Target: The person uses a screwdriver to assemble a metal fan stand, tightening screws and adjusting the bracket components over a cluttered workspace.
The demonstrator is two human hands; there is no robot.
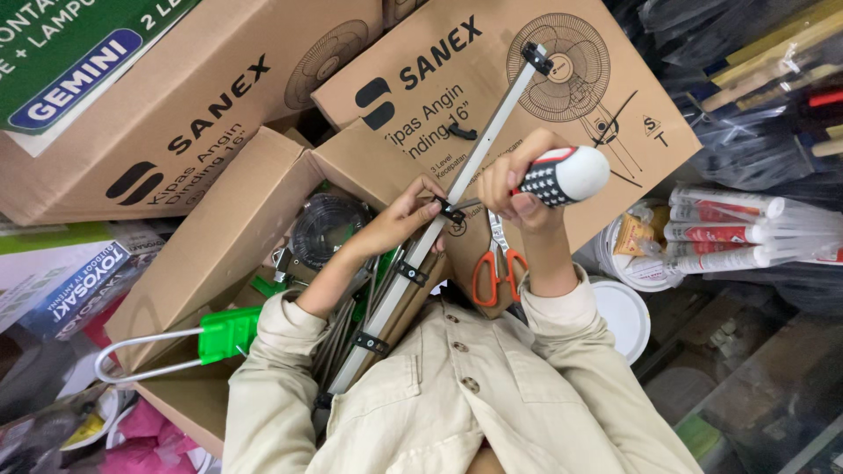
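While pinching a small black clip on the pale metal bar, left hand sits at nine o'clock of it, fingers closed on the clip. Long axis running seven to one o'clock across brown cardboard boxes. Right hand at three o'clock, fist wrapped around a screwdriver, its ribbed black-and-white handle glossy, tip meeting the clip. Orange-handled scissors hanging just below.

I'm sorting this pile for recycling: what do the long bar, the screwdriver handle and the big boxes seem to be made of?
Long bar: probably aluminium, pale matte metal with black clips that look plastic. Screwdriver handle in the right hand: likely hard plastic, glossy white and red, with a black studded grip, perhaps rubber. Boxes: brown corrugated cardboard, matte and creased.
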